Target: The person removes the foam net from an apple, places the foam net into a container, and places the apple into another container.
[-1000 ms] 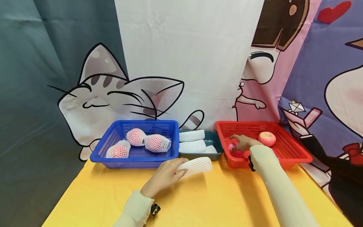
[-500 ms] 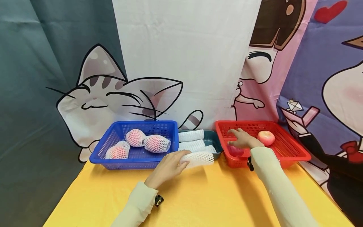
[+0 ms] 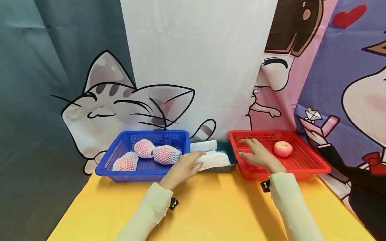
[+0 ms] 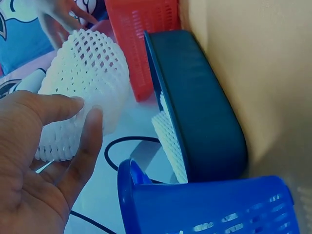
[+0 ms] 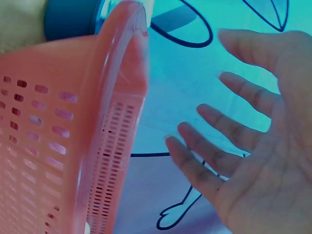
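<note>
My left hand point(image 3: 183, 168) grips a white foam net sleeve point(image 3: 214, 160) between thumb and fingers, in front of the dark green tray point(image 3: 228, 150). In the left wrist view the sleeve point(image 4: 92, 73) looks like an open mesh tube. Over the left part of the red basket point(image 3: 313, 164) hovers my right hand point(image 3: 260, 156). Its fingers are spread and hold nothing, as the right wrist view also shows. A dark pink fruit point(image 3: 249, 164) lies in the basket under that hand, mostly hidden, its kind unclear. An apple point(image 3: 282, 149) sits further right there.
At the left stands a blue basket point(image 3: 141, 174) with several fruits in foam nets, one being a netted pink fruit point(image 3: 126, 162). More foam sleeves point(image 3: 203, 145) lie in the green tray. A yellow cloth point(image 3: 217, 207) covers the table; a printed curtain point(image 3: 196, 50) hangs behind.
My left hand has moved forward and slightly right, bringing the foam sleeve in front of the tray. The right hand has lifted off the pink fruit and its fingers have straightened.
</note>
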The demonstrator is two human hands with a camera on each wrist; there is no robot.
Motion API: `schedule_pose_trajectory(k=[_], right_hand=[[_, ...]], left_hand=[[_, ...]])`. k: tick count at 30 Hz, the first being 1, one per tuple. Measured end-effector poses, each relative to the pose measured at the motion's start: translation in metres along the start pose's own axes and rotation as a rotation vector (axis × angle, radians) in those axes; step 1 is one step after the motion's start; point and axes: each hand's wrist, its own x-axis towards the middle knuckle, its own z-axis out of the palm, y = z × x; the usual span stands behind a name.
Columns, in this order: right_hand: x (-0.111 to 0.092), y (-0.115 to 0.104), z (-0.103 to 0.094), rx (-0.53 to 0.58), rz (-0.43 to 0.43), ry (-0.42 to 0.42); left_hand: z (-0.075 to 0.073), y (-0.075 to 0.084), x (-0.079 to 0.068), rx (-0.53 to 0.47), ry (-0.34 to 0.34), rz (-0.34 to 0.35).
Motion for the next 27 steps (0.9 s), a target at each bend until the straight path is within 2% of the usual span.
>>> schedule_pose_trajectory(k=[7,13,16,27], right_hand=[[-0.011,-0.010,0.003,0.026,-0.058,0.139],[-0.015,-0.019,0.009,0.060,-0.068,0.197],[-0.016,-0.022,0.013,0.067,-0.075,0.212],[-0.022,-0.030,0.021,0.073,-0.129,0.224]], left_hand=[[-0.001,-0.007,0.017,-0.006,-0.013,0.004],[-0.002,-0.009,0.029,0.023,-0.069,-0.049],[-0.003,-0.008,0.035,0.042,-0.090,-0.073],[0.000,-0.012,0.063,0.157,-0.162,-0.086]])
